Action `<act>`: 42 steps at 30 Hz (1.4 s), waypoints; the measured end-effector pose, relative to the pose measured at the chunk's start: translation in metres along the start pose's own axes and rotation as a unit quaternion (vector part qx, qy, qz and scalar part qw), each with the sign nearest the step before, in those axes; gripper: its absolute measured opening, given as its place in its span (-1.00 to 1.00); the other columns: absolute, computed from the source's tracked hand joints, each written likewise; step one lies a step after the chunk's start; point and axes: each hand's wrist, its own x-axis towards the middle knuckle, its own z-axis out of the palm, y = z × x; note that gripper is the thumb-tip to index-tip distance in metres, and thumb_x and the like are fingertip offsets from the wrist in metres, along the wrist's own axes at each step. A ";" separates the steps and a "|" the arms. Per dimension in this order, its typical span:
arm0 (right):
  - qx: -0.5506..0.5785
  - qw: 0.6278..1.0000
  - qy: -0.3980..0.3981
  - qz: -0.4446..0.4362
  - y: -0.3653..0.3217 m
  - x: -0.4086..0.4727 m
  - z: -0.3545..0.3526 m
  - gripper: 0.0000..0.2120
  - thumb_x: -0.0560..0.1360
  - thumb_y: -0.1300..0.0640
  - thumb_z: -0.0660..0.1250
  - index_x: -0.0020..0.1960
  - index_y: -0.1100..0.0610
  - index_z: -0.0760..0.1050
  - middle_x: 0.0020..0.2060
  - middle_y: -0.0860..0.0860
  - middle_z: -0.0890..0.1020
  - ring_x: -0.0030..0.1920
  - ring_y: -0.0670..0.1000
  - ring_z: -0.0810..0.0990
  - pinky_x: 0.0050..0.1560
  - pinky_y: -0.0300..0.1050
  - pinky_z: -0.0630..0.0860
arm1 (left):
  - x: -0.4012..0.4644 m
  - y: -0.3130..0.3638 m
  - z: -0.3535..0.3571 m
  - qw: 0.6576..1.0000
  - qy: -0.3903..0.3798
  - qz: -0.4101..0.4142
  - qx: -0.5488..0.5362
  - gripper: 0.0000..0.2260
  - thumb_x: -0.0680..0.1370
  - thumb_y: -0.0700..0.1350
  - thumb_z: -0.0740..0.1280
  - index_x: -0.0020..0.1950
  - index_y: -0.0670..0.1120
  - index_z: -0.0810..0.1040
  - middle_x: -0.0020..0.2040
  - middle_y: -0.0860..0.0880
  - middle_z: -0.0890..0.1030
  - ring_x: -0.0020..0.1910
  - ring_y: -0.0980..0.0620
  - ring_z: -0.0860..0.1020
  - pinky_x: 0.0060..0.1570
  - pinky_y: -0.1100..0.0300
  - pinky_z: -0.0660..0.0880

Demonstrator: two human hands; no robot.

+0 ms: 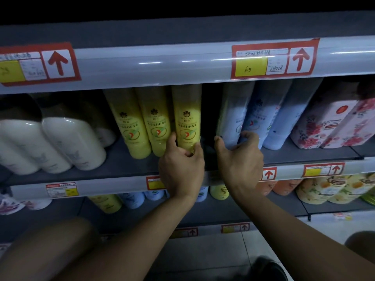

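Dim shop shelf (121,169), L hand (181,165) w/ thumb & fingers curled round base of rightmost yellow bottle (187,118), R hand (241,159) gripping base of neighbouring pale blue bottle (233,116), dark gap btw them, both bottles mid-shelf.

White bottles (71,142) stand left, floral packs (328,126) right.

It is a shop. Tiered shelves (182,63) carry red-and-yellow price tags (274,59) with arrows on their front rails, at 11 and 1 o'clock. Identical goods stand in rows: white bottles (67,142) at 9 o'clock, yellow bottles (142,122) at 12, blue bottles (263,114) at 1, floral packs (332,122) at 2.
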 end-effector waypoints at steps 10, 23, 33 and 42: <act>0.005 1.000 -0.007 -0.008 0.003 0.001 0.002 -0.52 0.45 -0.23 0.47 0.25 -0.05 0.43 -0.05 0.04 0.71 0.04 0.16 0.67 0.05 0.12 0.58 | 0.002 -0.002 -0.002 0.999 0.020 -0.014 -0.029 -0.63 0.45 0.01 0.60 0.10 -0.01 0.48 -0.39 0.09 0.57 -0.34 0.16 0.58 -0.26 0.25 0.45; -0.009 1.000 -0.001 -0.004 -0.002 0.003 0.005 -0.54 0.43 -0.27 0.47 0.22 -0.06 0.54 -0.02 0.03 0.73 0.04 0.16 0.68 0.02 0.02 0.58 | 0.010 -0.012 0.006 1.000 0.017 0.008 -0.004 -0.62 0.45 0.19 0.55 -0.33 0.01 0.47 -0.47 0.10 0.54 -0.44 0.10 0.55 -0.37 0.10 0.51; 0.025 0.999 0.007 0.037 -0.005 0.004 0.004 -0.49 0.40 -0.25 0.54 0.18 -0.01 0.49 0.02 0.04 0.71 0.07 0.15 0.66 0.06 0.02 0.55 | 0.012 -0.014 0.008 1.000 0.018 0.022 -0.001 -0.59 0.51 0.10 0.52 -0.41 -0.04 0.47 -0.54 0.08 0.48 -0.51 0.07 0.49 -0.41 0.06 0.51; 0.022 0.999 0.013 0.028 -0.004 0.002 0.006 -0.54 0.42 -0.18 0.51 0.18 -0.01 0.42 -0.03 0.05 0.70 0.03 0.17 0.66 0.05 0.06 0.56 | 0.012 -0.012 0.008 1.000 0.016 0.020 0.003 -0.60 0.52 0.08 0.52 -0.41 -0.05 0.49 -0.54 0.08 0.47 -0.52 0.11 0.47 -0.42 0.14 0.45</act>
